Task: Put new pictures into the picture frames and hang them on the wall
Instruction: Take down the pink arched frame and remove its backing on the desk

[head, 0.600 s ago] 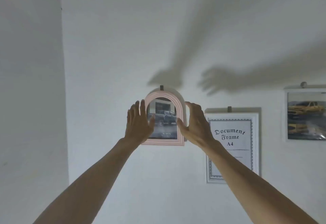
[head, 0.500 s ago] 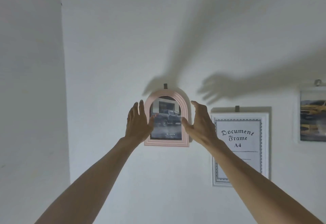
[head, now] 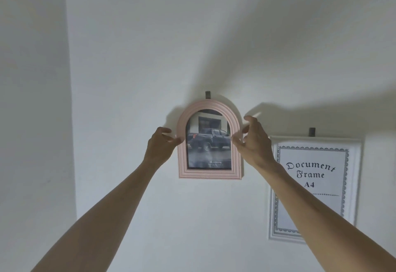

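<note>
Pink arched frame (head: 211, 173): seen hung on the white wall (head: 150, 46), its arched top just below a small dark hook (head: 207, 95); upright, roughly level.
Picture inside: a dark pickup truck (head: 209, 140) before a building was shown, with the word TOYOTA printed small near the bottom edge.
Left hand (head: 159, 146): held at the frame's left edge, about halfway up; fingers were curled and the thumb tip was laid on the front of the pink rim. Whether the fingers reached behind the edge could not be told.
Left grip: closed in a light pinch on the frame's left rim.
Right hand (head: 254, 141): held at the frame's right edge, slightly higher than the left; thumb was laid across the front of the rim toward the glass, index finger curled at the outer curve of the arch.
Right grip: clamped lightly on the frame's right rim, thumb in front, fingers at the side.
Arms: both bare forearms were raised from the lower corners toward the frame.
White document frame (head: 351, 186): hung to the right and lower, on its own dark hook (head: 312, 132); sheet read "Document Frame A4"; its left side was partly covered by the right forearm.
Shadows: broad grey shadows of both arms were cast on the wall above the frames.
Left margin: a second wall plane was met at a vertical corner.
</note>
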The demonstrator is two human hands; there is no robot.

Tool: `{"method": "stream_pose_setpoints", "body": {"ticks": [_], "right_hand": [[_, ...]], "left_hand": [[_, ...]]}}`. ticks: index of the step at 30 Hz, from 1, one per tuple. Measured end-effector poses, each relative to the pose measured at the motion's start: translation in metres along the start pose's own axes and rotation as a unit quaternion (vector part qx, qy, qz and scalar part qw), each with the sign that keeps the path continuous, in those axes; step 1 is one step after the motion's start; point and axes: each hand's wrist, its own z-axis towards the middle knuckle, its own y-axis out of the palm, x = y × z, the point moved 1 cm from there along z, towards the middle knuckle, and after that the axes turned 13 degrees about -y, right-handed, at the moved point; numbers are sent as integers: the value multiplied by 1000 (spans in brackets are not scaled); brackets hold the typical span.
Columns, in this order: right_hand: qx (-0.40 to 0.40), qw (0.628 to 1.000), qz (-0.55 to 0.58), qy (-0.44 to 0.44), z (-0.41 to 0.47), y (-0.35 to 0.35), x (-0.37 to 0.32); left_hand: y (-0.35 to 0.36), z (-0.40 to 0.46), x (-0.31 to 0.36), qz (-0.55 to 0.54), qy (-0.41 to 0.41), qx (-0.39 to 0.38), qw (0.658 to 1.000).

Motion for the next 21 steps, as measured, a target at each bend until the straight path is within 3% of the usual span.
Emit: {"method": "stream_pose_setpoints", "body": {"ticks": [6,13,21], "right_hand": [[13,998,54,9,-3,7,-1],[3,982,166,95,7,1,-14],[11,973,195,120,1,-23,-43]], "left_hand": [[9,-2,6,-23,17,-17,999],[-4,-6,14,-48,9,-8,999],[-34,-29,30,-75,18,-36,996]]}}
